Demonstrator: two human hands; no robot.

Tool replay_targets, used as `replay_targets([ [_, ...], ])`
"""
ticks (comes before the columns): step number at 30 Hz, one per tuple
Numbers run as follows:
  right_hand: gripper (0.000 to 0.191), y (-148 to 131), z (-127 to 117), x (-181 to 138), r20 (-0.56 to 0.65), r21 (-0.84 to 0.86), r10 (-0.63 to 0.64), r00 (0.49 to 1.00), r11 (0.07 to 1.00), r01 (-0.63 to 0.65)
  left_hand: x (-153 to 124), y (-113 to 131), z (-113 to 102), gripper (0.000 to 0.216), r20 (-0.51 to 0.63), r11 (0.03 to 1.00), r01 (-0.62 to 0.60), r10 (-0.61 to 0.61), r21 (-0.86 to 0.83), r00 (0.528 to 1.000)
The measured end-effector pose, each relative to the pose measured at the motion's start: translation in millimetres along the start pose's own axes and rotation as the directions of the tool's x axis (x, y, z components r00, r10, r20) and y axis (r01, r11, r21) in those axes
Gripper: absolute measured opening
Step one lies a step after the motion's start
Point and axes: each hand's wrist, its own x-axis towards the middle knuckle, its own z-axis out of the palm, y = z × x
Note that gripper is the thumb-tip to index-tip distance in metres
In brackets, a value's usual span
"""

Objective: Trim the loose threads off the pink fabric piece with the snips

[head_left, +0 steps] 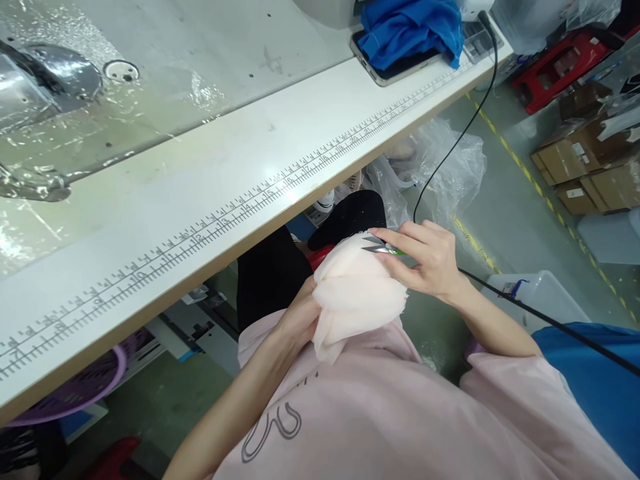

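Above my lap, my left hand (303, 312) grips a pale cream, thin piece of fabric (357, 293) that is bunched in soft folds; most of its fingers are hidden behind the cloth. My right hand (425, 259) is closed around small thread snips (383, 248) with a bit of green at the grip. The two pointed blades are apart and lie at the upper right edge of the fabric. Whether a thread is between the blades is too small to tell.
A white table edge with a printed ruler (270, 193) runs diagonally ahead. On it lie a phone (383, 77) and a blue cloth (415, 30). A black cable (463, 137) hangs at the right. A purple basket (117, 370) sits below, and cardboard boxes (587, 150) stand right.
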Motion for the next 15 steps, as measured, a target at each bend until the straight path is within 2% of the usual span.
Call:
replay_targets([
  [4, 0.029, -0.4, -1.2, 1.3, 0.001, 0.002, 0.006, 1.0, 1.0, -0.006, -1.1, 0.9, 1.1, 0.015, -0.01, 0.998, 0.013, -0.013, 0.058, 1.0],
  [15, 0.029, 0.5, -2.6, 1.5, 0.001, -0.01, 0.013, 1.0, 1.0, -0.013, 0.4, 2.5, 1.4, 0.017, -0.003, 0.999, 0.022, -0.022, 0.029, 1.0],
])
